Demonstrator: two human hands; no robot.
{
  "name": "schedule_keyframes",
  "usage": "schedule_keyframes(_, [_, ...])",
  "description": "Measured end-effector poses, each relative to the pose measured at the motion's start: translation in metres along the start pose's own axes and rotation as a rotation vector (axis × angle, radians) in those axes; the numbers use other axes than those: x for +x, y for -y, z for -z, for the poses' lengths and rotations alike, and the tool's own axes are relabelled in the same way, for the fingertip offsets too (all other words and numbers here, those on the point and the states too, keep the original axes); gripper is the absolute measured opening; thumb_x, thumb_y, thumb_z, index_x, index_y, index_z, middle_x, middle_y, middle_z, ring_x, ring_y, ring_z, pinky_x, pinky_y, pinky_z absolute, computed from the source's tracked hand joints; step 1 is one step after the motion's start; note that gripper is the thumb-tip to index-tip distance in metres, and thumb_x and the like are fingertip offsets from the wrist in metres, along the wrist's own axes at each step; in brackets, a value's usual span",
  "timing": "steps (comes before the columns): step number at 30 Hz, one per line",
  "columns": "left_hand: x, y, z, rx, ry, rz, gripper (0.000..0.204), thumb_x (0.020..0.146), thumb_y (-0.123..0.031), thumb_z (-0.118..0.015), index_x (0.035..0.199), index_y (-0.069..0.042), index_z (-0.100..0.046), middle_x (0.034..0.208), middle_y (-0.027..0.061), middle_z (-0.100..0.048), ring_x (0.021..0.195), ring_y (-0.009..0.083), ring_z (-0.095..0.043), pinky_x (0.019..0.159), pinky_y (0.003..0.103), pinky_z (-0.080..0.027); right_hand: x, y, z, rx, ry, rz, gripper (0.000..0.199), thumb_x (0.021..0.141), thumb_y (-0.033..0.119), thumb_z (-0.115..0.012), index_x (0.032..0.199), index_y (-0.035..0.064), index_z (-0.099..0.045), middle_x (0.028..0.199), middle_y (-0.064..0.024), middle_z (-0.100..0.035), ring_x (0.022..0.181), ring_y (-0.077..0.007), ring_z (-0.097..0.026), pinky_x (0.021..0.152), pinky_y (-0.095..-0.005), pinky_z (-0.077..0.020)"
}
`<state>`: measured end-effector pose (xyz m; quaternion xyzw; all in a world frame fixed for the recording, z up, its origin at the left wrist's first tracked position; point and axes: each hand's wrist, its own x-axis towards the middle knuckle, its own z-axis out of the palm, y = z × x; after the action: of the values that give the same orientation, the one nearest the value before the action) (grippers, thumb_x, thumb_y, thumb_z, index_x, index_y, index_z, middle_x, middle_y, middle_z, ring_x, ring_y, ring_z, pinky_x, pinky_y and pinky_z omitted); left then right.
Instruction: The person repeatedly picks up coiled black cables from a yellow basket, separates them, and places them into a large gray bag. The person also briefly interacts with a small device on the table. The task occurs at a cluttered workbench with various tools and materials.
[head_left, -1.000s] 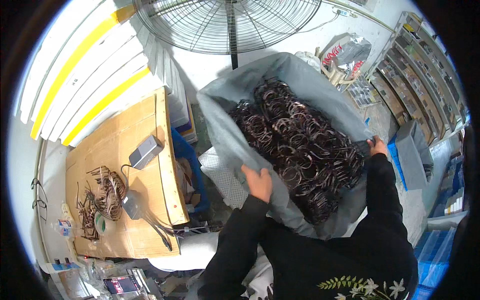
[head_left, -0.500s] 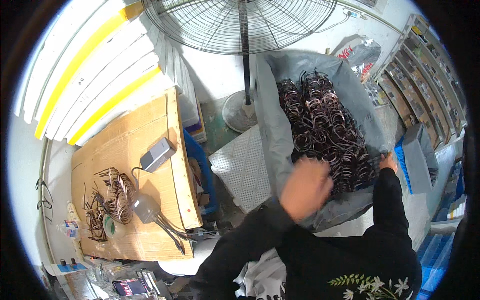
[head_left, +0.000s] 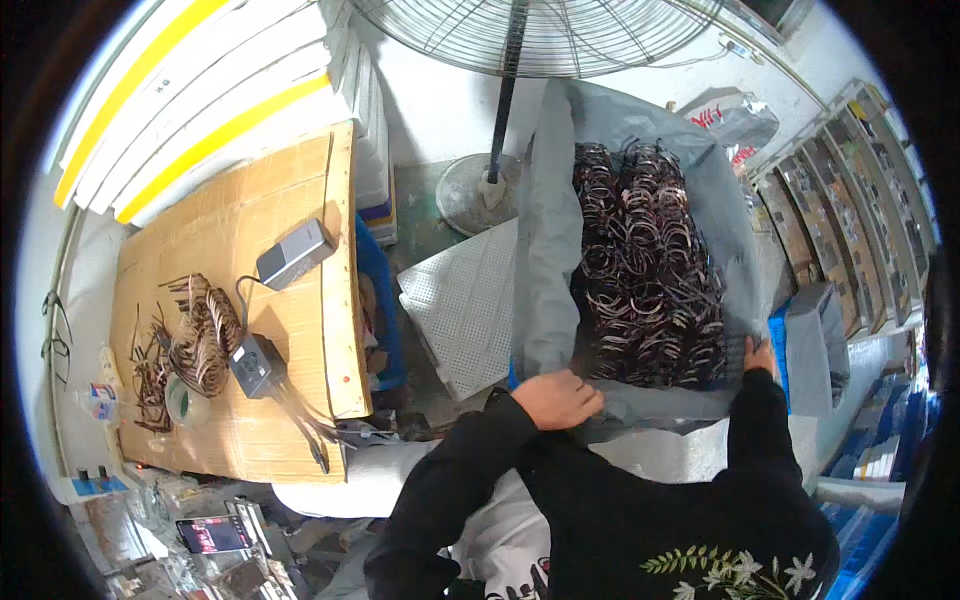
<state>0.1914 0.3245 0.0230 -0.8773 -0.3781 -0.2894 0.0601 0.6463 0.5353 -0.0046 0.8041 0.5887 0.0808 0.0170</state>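
Observation:
A big grey plastic sack (head_left: 545,240) lies open in front of me, filled with several dark coppery wire coils (head_left: 640,270). My left hand (head_left: 556,398) grips the sack's near edge at its lower left. My right hand (head_left: 758,355) holds the sack's rim at the lower right, only the fingers showing past my black sleeve. Both hands are at the sack's edge, not on the coils.
A cardboard-covered table (head_left: 290,330) at the left carries a small heap of wire coils (head_left: 200,340), a grey box (head_left: 292,252) and a tool. A standing fan (head_left: 500,120) rises behind. White perforated panel (head_left: 465,300) lies on the floor. Parts shelves (head_left: 850,190) stand at the right.
The sack has shifted right and been pulled more upright and closer. My left hand came off the coils and moved down to grip the sack's near edge.

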Motion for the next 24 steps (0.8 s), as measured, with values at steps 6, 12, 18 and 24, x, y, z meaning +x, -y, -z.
schedule_keyframes(6, [-0.011, 0.084, 0.021, -0.020, 0.041, -0.030, 0.021, 0.067, -0.018, -0.062, 0.082, -0.011, -0.050, 0.076, 0.0039, -0.049, 0.077, 0.0215, -0.053, 0.069, 0.034, -0.045, -0.051, 0.005, 0.002, 0.008, 0.001, -0.031, 0.059, 0.083, 0.051, -0.052, 0.111, -0.0015, -0.053, 0.096, -0.0285, -0.059, 0.093, -0.0438, -0.056, 0.079, -0.0491, -0.0433])
schedule_keyframes(12, [-0.022, 0.188, 0.071, 0.232, 0.199, 0.131, 0.031, 0.066, -0.016, -0.064, 0.095, -0.011, -0.056, 0.101, 0.0082, -0.056, 0.108, 0.0261, -0.048, 0.093, 0.039, -0.039, -0.119, 0.062, 0.043, 0.728, 0.287, -0.009, 0.052, 0.074, 0.039, -0.068, 0.088, -0.0098, -0.059, 0.085, -0.0244, -0.062, 0.081, -0.0366, -0.060, 0.071, -0.0419, -0.0459])
schedule_keyframes(18, [0.000, 0.144, 0.104, -0.089, -0.065, 0.341, 0.057, 0.058, -0.002, -0.056, 0.115, -0.003, -0.052, 0.108, 0.0192, -0.056, 0.105, 0.0350, -0.051, 0.094, 0.044, -0.040, -0.210, 0.161, 0.085, 1.217, 0.602, -0.131, 0.040, 0.079, 0.030, -0.068, 0.088, -0.0062, -0.053, 0.083, -0.0154, -0.058, 0.075, -0.0246, -0.058, 0.066, -0.0348, -0.0474])
schedule_keyframes(24, [-0.004, -0.004, 0.071, -0.220, 0.206, 0.366, 0.037, 0.071, -0.032, -0.063, 0.087, 0.000, -0.054, 0.076, 0.0112, -0.056, 0.076, 0.0241, -0.056, 0.071, 0.032, -0.042, -0.266, 0.237, 0.143, 1.593, 1.210, -0.131, 0.022, 0.088, 0.013, -0.056, 0.100, -0.0036, -0.048, 0.096, -0.0129, -0.055, 0.091, -0.0242, -0.058, 0.081, -0.0367, -0.0491])
